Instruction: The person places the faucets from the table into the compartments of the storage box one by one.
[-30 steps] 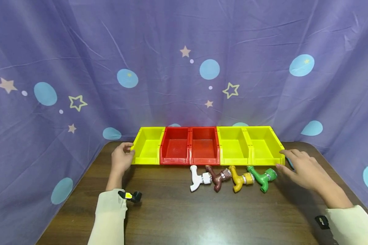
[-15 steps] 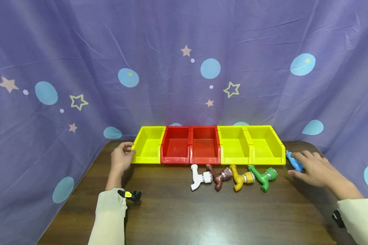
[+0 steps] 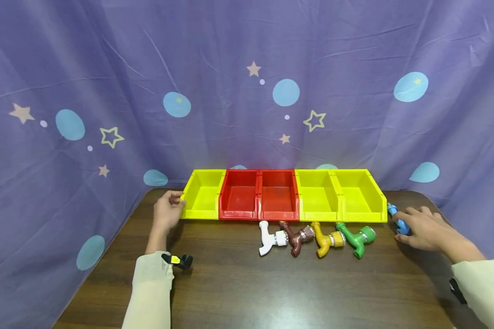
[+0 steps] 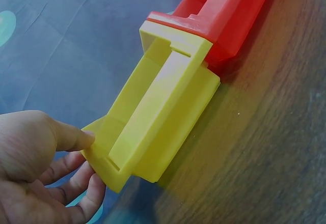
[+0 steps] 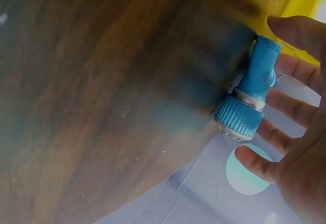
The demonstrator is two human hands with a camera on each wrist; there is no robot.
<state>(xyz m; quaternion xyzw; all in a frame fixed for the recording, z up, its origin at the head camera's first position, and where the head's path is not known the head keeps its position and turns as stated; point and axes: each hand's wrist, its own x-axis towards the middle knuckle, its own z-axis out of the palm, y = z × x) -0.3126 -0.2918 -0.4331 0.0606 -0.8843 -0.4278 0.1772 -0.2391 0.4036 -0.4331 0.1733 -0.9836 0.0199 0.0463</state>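
At the row's left end, my left hand (image 3: 168,212) holds the side of a yellow bin (image 3: 202,214); in the left wrist view the thumb (image 4: 76,138) lies on the bin's rim (image 4: 153,122), with fingers behind it. My right hand (image 3: 428,228) is over a blue tap (image 3: 402,227) beside the right-hand yellow bin (image 3: 364,216). In the right wrist view its thumb and fingers are spread around the blue tap (image 5: 254,81); contact is hard to tell. White (image 3: 267,238), brown (image 3: 296,238), yellow (image 3: 327,239) and green (image 3: 357,239) taps lie before the bins.
Two red bins (image 3: 238,214) (image 3: 278,215) and another yellow bin (image 3: 319,215) stand between the end bins, side by side. The brown wooden table (image 3: 271,292) ends at a purple patterned curtain (image 3: 214,68) behind and at the sides.
My right hand has left the right-hand yellow bin's side and moved right, over the blue tap, now with its fingers lower around it. My left hand has stayed on its bin.
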